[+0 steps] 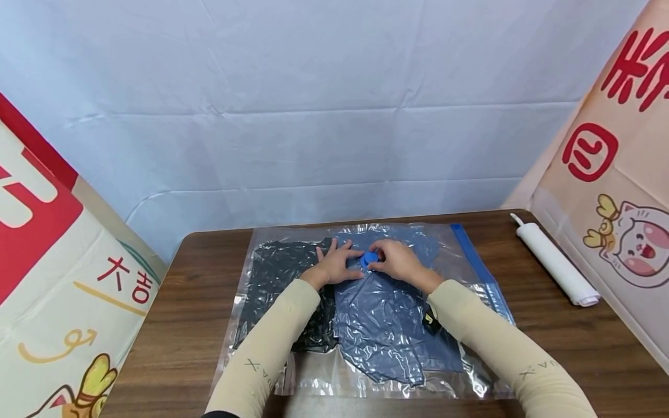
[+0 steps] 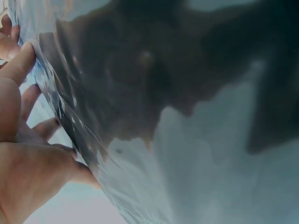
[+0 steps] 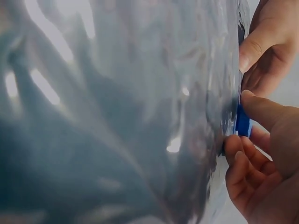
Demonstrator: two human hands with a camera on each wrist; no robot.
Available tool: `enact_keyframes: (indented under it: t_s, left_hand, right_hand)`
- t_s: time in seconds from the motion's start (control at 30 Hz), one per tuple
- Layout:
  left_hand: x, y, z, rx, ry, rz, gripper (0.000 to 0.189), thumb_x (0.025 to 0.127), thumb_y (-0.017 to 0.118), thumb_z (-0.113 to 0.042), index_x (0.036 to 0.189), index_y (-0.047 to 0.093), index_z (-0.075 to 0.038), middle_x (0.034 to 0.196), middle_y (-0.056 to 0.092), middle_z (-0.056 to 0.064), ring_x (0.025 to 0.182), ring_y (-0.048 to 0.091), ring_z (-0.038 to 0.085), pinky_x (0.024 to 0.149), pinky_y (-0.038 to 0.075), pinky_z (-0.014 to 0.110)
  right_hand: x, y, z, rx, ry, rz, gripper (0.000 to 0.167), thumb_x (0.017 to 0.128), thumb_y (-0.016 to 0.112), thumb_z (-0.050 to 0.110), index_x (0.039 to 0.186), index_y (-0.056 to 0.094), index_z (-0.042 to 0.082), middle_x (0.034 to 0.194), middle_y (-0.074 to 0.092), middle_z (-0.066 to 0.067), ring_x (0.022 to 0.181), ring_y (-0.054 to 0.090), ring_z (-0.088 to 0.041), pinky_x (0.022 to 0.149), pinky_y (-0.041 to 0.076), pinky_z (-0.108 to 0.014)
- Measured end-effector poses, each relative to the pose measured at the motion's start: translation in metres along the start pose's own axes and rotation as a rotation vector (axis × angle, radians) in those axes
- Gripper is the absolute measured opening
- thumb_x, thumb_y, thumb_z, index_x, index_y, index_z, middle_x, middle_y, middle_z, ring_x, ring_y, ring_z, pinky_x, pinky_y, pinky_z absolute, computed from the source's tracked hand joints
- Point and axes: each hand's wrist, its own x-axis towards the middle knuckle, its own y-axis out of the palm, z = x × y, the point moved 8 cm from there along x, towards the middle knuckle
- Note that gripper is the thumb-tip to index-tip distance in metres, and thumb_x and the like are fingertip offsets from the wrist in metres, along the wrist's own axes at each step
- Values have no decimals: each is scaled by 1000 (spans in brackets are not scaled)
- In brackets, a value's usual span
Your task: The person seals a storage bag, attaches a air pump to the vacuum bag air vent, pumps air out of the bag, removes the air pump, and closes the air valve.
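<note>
A clear plastic vacuum storage bag (image 1: 313, 371) lies flat on the table, with a folded black garment (image 1: 277, 278) and a blue-grey garment (image 1: 376, 313) inside. On its upper middle sits a round blue valve cap (image 1: 369, 259). My right hand (image 1: 399, 260) pinches the cap between thumb and fingers; the right wrist view shows the blue cap (image 3: 243, 122) between them. Beside it, my left hand (image 1: 337, 264) presses on the bag with its fingers spread. In the left wrist view the left hand (image 2: 32, 154) lies along the plastic surface.
A blue zip strip (image 1: 475, 249) runs along the bag's right edge. A white cylinder (image 1: 556, 264) with a thin tip, like a hand pump, lies on the wooden table (image 1: 167, 325) at the right. Printed panels stand at both sides, and a pale sheet hangs behind.
</note>
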Motion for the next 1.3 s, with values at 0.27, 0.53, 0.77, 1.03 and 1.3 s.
enact_keyframes:
  t_s: [0.27, 0.53, 0.77, 1.03, 1.3]
  left_hand:
    - [0, 1, 1, 2, 2, 3, 63, 97, 66, -50, 154, 46, -31, 169, 17, 6, 155, -5, 40, 115, -8, 72]
    - [0, 2, 1, -10, 0, 6, 63, 97, 68, -49, 153, 48, -31, 169, 18, 6, 155, -5, 40, 115, -8, 72]
    - [2, 3, 2, -1, -4, 5, 62, 97, 67, -50, 153, 48, -32, 169, 17, 6, 155, -6, 39, 115, -9, 71]
    - [2, 2, 1, -5, 4, 3, 62, 97, 67, -49, 153, 48, -31, 169, 18, 6, 155, -5, 40, 115, -8, 72]
    - [3, 2, 2, 7, 3, 1, 62, 97, 67, -49, 154, 47, -32, 170, 17, 5, 155, -5, 39, 115, -9, 71]
  right_hand:
    - [0, 2, 4, -14, -52, 21, 37, 88, 79, 16, 122, 72, 4, 85, 58, -2, 71, 51, -15, 64, 42, -33]
    - [-1, 4, -1, 69, -22, 36, 48, 88, 78, 16, 129, 64, -5, 86, 59, -3, 72, 52, -15, 67, 43, -32]
    - [-3, 2, -4, 158, -5, 17, 33, 91, 77, 15, 116, 70, -4, 84, 60, -5, 70, 51, -14, 66, 43, -31]
    - [-3, 3, -12, 159, 22, -18, 34, 89, 81, 25, 109, 68, 1, 74, 54, -1, 62, 47, -14, 60, 39, -30]
    - [-5, 3, -12, 230, -49, 16, 37, 92, 76, 12, 125, 68, -2, 82, 58, -2, 69, 50, -15, 65, 42, -32]
